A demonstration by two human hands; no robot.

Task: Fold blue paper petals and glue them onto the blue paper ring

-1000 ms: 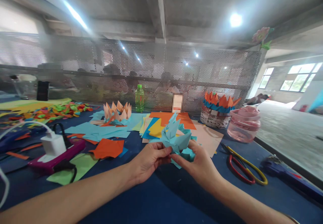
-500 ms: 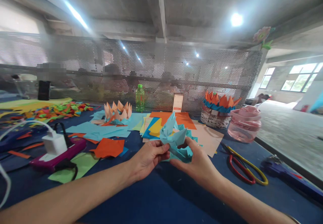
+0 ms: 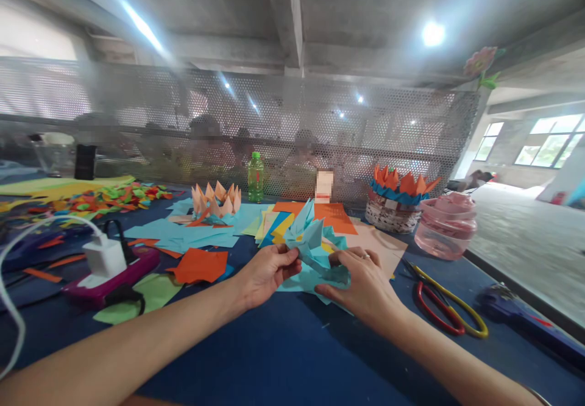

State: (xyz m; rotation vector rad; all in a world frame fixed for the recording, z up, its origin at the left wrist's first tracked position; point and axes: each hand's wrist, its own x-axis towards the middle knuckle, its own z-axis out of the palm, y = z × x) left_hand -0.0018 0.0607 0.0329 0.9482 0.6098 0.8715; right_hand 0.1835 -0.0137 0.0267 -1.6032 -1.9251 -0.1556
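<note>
A light blue folded paper flower [image 3: 313, 244] with pointed petals is held just above the dark blue table [image 3: 283, 357], in the middle. My left hand [image 3: 264, 272] pinches its left side with thumb and fingers. Palm down, my right hand [image 3: 361, 284] lies over the flower's lower right part, fingers curled onto the blue paper. A ring shows on one finger of that hand.
Red and yellow scissors [image 3: 445, 308] lie right of my hands, with a pink plastic jar [image 3: 445, 226] and a woven basket holding an orange-blue paper flower [image 3: 397, 202] behind. Coloured paper sheets [image 3: 201, 235], a peach paper flower [image 3: 214, 200], a green bottle [image 3: 255, 177] and a white charger [image 3: 104, 256] lie left.
The paper flower has come down closer to the table. My right hand has turned palm down over its right side. My left hand keeps its pinch.
</note>
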